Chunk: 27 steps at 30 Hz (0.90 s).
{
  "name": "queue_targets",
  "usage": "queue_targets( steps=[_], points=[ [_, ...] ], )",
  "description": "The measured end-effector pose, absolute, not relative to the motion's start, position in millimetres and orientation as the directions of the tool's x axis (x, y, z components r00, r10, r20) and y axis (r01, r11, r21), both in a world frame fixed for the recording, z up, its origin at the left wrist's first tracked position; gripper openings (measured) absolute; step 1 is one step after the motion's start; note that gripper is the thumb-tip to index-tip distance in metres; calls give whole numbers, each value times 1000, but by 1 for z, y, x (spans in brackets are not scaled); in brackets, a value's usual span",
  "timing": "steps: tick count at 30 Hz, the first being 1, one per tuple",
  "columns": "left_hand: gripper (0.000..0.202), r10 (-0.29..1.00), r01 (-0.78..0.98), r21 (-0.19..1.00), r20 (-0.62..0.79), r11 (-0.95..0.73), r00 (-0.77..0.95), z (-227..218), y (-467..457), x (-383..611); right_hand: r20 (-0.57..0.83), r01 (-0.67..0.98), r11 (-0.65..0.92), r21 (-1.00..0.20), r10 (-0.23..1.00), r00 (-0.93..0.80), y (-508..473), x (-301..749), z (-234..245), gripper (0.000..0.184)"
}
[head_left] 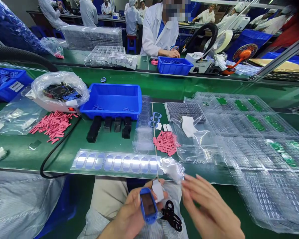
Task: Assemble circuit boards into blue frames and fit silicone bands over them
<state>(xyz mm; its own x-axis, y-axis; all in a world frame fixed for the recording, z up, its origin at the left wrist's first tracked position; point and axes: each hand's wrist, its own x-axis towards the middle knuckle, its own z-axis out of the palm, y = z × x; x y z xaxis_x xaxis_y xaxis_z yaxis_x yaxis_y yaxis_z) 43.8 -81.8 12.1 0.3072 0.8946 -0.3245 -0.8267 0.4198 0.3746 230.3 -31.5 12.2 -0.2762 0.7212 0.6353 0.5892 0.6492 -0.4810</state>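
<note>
My left hand (132, 212) is closed around a small blue-framed device (149, 205) with a dark rectangular window. A white rectangular piece (157, 190) sits against the fingers of the same hand, just behind the device. Below it, a bundled black cable (173, 215) shows over my lap; whether it joins the device I cannot tell. My right hand (206, 205) is to the right with fingers stretched out and nothing visible in them. Its fingertips are close to a crumpled clear plastic wrap (172, 168) at the table edge; contact is unclear.
A strip of oval clear films (117, 162) lies along the front edge. Pink strips (166, 143), a blue bin (114, 94), black parts (94, 129) and a grey block stack (184, 112) stand behind. Clear trays (254, 149) with green boards overhang at right. A co-worker sits opposite.
</note>
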Motion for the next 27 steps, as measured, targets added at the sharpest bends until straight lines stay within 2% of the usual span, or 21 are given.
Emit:
queue_targets(
  steps=[2, 5, 7, 9, 11, 12, 13, 14, 16, 17, 19, 21, 23, 27],
  points=[
    [34, 889, -851, 342, -373, 398, 265, 5, -83, 37, 663, 669, 634, -388, 696, -275, -18, 234, -5, 22],
    [33, 896, -878, 315, -378, 360, 231, -1, -85, 27, 651, 700, 697, -157, 606, -457, -4, 238, -23, 26],
    [32, 906, -884, 307, -349, 353, 241, 0, -85, 21, 631, 686, 713, -149, 602, -489, -4, 237, -24, 30],
    [33, 916, -879, 332, -325, 343, 235, 3, -85, 16, 605, 647, 688, -328, 679, -416, -12, 231, -17, 26],
    [35, 931, -852, 412, -302, 323, 207, 9, -86, 11, 448, 507, 533, -677, 846, -290, -22, 216, -6, 15],
    [37, 941, -832, 463, -284, 304, 186, 12, -86, 8, 296, 380, 376, -845, 921, -253, -28, 206, -1, 10],
    [38, 952, -813, 512, -258, 278, 163, 16, -87, 4, 118, 226, 179, -958, 959, -257, -33, 193, 3, 8],
    [39, 963, -792, 556, -229, 252, 145, 19, -87, 1, -50, 71, -30, -997, 953, -299, -38, 179, 8, 12],
    [38, 978, -759, 620, -176, 200, 115, 25, -91, -8, -281, -164, -385, -908, 851, -443, -45, 149, 15, 26],
    [36, 984, -747, 642, -154, 171, 93, 28, -93, -14, -346, -226, -517, -826, 780, -521, -47, 134, 18, 33],
    [34, 991, -725, 678, -122, 118, 48, 32, -98, -26, -404, -247, -701, -669, 622, -671, -49, 110, 23, 41],
    [34, 995, -697, 714, -101, 64, -12, 36, -105, -40, -385, -214, -806, -552, 474, -792, -49, 90, 25, 42],
    [36, 991, -655, 756, -94, 11, -91, 38, -117, -59, -331, -185, -855, -485, 375, -866, -48, 72, 25, 42],
    [36, 937, -582, 802, -89, -133, -337, 36, -158, -109, -274, -217, -883, -415, 349, -896, -52, 24, 11, 39]
  ],
)
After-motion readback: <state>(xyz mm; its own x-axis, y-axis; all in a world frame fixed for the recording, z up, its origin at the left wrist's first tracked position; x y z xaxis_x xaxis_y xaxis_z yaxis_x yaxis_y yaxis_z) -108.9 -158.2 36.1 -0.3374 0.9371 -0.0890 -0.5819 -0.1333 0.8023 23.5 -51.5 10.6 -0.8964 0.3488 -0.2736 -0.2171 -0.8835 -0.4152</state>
